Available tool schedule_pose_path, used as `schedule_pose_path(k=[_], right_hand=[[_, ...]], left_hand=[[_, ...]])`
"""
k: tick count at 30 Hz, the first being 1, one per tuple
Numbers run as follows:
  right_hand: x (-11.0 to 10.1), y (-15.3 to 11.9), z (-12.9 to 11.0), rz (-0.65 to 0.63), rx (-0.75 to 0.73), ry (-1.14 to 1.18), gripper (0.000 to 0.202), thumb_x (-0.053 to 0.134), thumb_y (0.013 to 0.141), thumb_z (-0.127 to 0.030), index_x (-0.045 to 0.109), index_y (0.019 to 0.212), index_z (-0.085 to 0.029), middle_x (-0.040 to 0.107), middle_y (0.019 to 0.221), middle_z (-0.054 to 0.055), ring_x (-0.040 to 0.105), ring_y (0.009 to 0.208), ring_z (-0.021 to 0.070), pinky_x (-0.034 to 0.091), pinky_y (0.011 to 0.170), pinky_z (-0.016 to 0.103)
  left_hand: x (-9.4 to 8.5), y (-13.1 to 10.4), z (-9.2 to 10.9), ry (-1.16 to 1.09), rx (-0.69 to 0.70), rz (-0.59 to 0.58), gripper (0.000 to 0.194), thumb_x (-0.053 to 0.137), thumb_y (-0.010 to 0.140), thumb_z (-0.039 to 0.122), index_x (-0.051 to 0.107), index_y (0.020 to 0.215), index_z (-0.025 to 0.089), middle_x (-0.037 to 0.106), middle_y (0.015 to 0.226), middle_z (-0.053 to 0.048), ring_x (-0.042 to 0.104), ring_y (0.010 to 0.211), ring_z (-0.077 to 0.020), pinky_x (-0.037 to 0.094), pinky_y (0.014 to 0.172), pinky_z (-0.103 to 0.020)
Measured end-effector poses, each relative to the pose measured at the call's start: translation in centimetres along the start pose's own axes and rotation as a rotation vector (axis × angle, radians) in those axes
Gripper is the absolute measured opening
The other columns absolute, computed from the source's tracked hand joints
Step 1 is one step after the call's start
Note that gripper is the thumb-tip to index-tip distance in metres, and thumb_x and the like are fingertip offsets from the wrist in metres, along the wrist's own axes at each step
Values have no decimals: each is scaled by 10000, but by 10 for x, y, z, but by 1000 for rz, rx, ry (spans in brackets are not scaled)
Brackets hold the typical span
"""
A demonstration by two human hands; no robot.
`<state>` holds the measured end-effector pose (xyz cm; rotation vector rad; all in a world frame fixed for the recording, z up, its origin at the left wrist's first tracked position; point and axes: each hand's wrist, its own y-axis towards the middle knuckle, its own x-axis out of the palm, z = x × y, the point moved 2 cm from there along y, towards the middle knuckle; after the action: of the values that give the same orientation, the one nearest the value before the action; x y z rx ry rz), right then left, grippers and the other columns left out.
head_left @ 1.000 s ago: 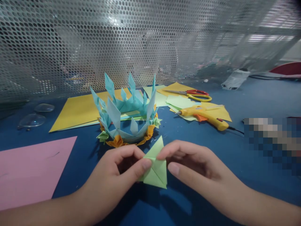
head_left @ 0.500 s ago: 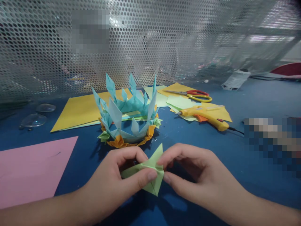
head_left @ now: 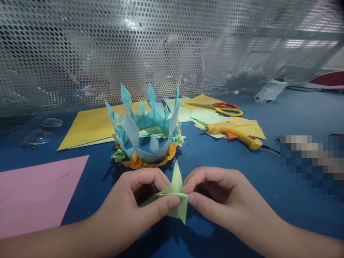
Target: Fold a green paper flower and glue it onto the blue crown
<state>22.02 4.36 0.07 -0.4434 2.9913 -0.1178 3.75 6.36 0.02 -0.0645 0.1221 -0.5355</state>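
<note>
Between my two hands is a piece of folded light green paper [head_left: 176,182] with pointed flaps, one standing up and one hanging down. My left hand [head_left: 142,200] grips its left part, thumb in front and fingers behind. At its right edge, my right hand [head_left: 220,193] pinches the paper between thumb and forefinger. Just beyond my hands stands a light blue paper crown [head_left: 150,152] with tall spikes. Crumpled orange paper [head_left: 137,162] and small green folded pieces [head_left: 118,155] run around its base.
Yellow sheets [head_left: 88,123] lie behind the crown, a pink sheet [head_left: 40,193] at left, eyeglasses [head_left: 37,137] further back. To the right are scissors [head_left: 223,106], a yellow glue gun [head_left: 233,132] with a cord, and green paper scraps [head_left: 205,116]. A perforated metal screen [head_left: 161,46] closes the back.
The upper flap of the green paper has swung left and stands more upright; the lower point has shifted right. My right thumb and forefinger have closed on the paper's edge.
</note>
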Motion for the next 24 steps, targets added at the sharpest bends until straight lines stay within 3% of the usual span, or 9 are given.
schedule_pose_path(k=[8,13,19,24], right_hand=[[1,-3,-1,-25,-9,23,58,731,762,-243,683,790,-224,688,753,-3,609,709,145,509,659,239],[1,-2,1,10,65,-46,114,729,786,-320,686,748,-221,694,745,8,612,692,154,505,642,251],[2,0,-4,33,75,-90,111,698,787,-312,680,723,-222,651,671,-7,566,623,141,467,579,238],[0,0,-3,49,58,-113,143,692,799,-315,649,701,-219,617,640,-12,533,607,135,452,561,232]], left_hand=[[1,-2,-1,97,-23,42,271,686,799,295,532,595,207,529,625,45,477,594,-131,377,555,-236],[1,-1,-1,158,-49,56,266,683,796,302,536,596,205,521,607,49,466,582,-128,358,538,-234],[2,0,0,148,-51,74,242,692,771,278,555,588,198,527,595,52,467,567,-116,367,535,-220],[1,0,-2,74,-139,85,239,777,719,324,607,609,197,521,575,65,446,529,-102,352,504,-211]])
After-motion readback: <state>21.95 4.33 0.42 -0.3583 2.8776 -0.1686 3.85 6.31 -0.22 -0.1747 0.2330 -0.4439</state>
